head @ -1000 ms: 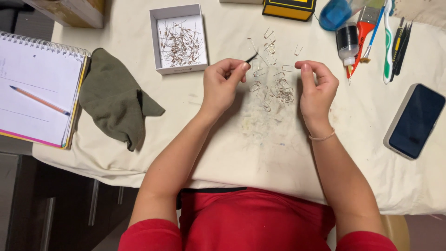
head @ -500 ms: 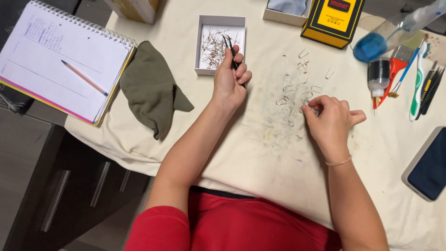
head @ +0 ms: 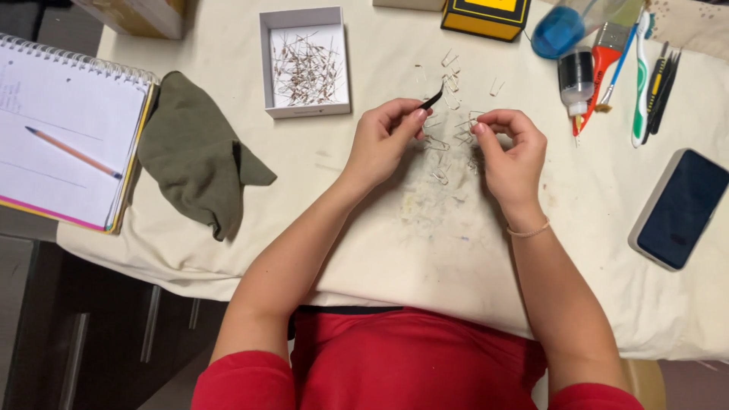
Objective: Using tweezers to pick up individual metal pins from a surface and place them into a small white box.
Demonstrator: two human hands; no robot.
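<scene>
My left hand (head: pixel 383 137) pinches black tweezers (head: pixel 431 101), tip pointing up and right over a scatter of small bent wire pieces (head: pixel 448 144) on the cream cloth. My right hand (head: pixel 512 152) is curled, thumb and forefinger pinched on one small wire piece at its fingertips, just right of the tweezers. A shallow white box (head: pixel 304 62) with several thin wire parts lies up and left of my left hand.
An olive rag (head: pixel 197 156) and a spiral notebook (head: pixel 64 137) with a pencil (head: pixel 74 152) lie at left. A phone (head: pixel 680 206) lies at right. A blue bottle (head: pixel 558 29), glue bottle (head: pixel 575 76), brushes and a yellow-black box (head: pixel 486 17) line the far edge.
My left hand has come back from the white box with the tweezers to the wire scatter. My right hand has lifted off the cloth and pinches a wire piece.
</scene>
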